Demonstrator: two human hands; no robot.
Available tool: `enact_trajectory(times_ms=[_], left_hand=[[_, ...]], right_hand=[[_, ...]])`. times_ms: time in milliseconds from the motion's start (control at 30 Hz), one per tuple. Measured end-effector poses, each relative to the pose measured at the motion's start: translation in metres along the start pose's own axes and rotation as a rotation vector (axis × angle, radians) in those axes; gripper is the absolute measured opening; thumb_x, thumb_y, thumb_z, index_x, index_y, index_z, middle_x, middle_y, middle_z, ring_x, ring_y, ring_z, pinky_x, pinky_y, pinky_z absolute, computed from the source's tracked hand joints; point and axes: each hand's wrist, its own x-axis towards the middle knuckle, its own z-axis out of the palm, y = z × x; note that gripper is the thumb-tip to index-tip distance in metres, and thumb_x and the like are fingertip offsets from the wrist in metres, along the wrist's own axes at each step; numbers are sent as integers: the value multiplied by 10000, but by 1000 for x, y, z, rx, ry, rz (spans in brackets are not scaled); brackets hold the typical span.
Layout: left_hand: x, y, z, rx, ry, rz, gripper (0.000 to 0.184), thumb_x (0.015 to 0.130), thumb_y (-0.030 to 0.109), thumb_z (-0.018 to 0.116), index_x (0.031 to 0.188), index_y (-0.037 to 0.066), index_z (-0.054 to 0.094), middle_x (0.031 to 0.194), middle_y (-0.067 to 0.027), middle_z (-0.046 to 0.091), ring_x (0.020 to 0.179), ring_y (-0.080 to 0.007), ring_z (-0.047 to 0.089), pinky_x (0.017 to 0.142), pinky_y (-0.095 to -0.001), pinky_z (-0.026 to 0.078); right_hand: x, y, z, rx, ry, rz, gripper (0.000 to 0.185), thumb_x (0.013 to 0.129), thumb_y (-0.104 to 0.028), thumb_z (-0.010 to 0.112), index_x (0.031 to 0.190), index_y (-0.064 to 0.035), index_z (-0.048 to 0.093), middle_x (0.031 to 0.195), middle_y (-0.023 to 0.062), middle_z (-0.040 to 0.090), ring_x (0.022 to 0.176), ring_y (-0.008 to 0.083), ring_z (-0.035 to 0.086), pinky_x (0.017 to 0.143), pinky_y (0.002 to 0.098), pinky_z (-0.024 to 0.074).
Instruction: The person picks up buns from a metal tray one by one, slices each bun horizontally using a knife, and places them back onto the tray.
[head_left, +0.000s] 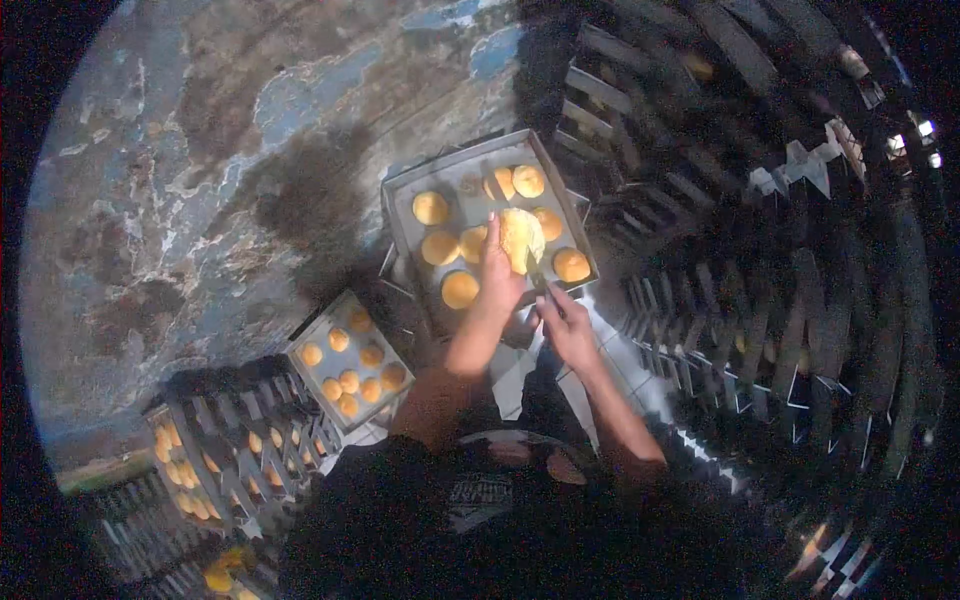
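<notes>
A weathered wall [250, 150] in patchy brown, grey and blue spreads across ten o'clock, with dark slatted racks [670, 330] at three. Towards twelve, a large rectangular metal tray [500, 156] bears round golden buns [460, 289]; a smaller grey tray [345, 360] of buns sits at eight. The left hand [503, 272], thumb pointing up, grips a pale-yellow bun [517, 238] above the large tray. At five o'clock from it, the right hand [568, 325], fingers curled, grips a slim, dark knife-like tool [543, 281], angled up towards the bun.

Bare gaps between buns [430, 208], raised tray rim [457, 160] around, racks [690, 170] at right
</notes>
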Motion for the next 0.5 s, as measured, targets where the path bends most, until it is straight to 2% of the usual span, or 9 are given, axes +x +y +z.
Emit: enact_trajectory(times_ms=[33, 100, 133, 200, 267, 300, 367, 433, 500], left_hand=[[5, 2, -3, -22, -1, 11, 437, 951, 552, 618, 1062, 132, 661, 952, -28, 721, 855, -191, 699, 771, -366, 571], [21, 10, -8, -8, 106, 21, 490, 954, 592, 585, 1077, 122, 656, 956, -25, 719, 856, -193, 696, 785, -380, 569], [25, 16, -14, -13, 114, 22, 490, 954, 592, 585, 1077, 122, 656, 956, -25, 719, 856, -193, 696, 785, -380, 569], [41, 27, -24, -37, -3, 77, 520, 957, 607, 568, 1089, 111, 652, 953, -20, 718, 856, -191, 694, 809, -397, 568], [59, 12, -55, -36, 54, 59, 535, 955, 618, 561, 1090, 107, 646, 937, -22, 715, 840, -204, 694, 803, -401, 573], [58, -3, -64, 163, 49, 187, 547, 954, 627, 555, 1101, 106, 640, 951, -34, 713, 847, -212, 694, 798, -397, 574], [47, -9, -55, 51, 168, 60, 590, 961, 649, 523, 1149, 97, 613, 1031, -68, 699, 885, -234, 690, 806, -389, 572], [62, -10, -87, 75, 144, 48, 604, 959, 655, 522, 1163, 93, 605, 1053, -71, 695, 899, -236, 688, 813, -398, 570], [77, -1, -106, 94, 114, 37, 617, 957, 661, 521, 1177, 89, 598, 1074, -74, 690, 913, -237, 686, 819, -407, 569]], right_hand=[[0, 0, 1, 5, -1, 6, 392, 1035, -255, 563, 1357, -33, 584, 765, -35, 607, 618, 42, 493, 550, 216, 398], [-1, -1, -4, 50, -64, 96, 431, 1020, -245, 596, 1394, -31, 566, 835, 14, 657, 754, 87, 589, 704, 270, 500], [-9, 8, -8, 46, -70, 102, 431, 1020, -245, 596, 1394, -31, 566, 835, 14, 657, 754, 87, 589, 704, 270, 500], [-28, 40, -16, -107, -67, 83, 419, 1037, -240, 554, 1416, -61, 552, 769, -35, 603, 620, 44, 493, 559, 209, 409], [-24, 50, -12, -61, -74, 71, 424, 1036, -253, 556, 1418, -67, 556, 779, -46, 597, 634, 45, 494, 568, 216, 411], [-15, 40, -7, -66, -42, 89, 397, 1036, -262, 559, 1380, -66, 585, 781, -50, 592, 639, 48, 494, 567, 220, 408], [10, 43, 3, -72, -28, 112, 373, 1035, -271, 561, 1341, -64, 613, 783, -54, 586, 643, 50, 493, 567, 224, 404], [38, 62, 16, 108, -111, 133, 326, 1030, -287, 571, 1254, -65, 650, 783, -49, 580, 641, 59, 492, 566, 225, 397], [30, 98, 9, 5, -111, 78, 288, 1029, -283, 567, 1203, -72, 660, 765, -50, 574, 638, 62, 494, 564, 226, 393]])
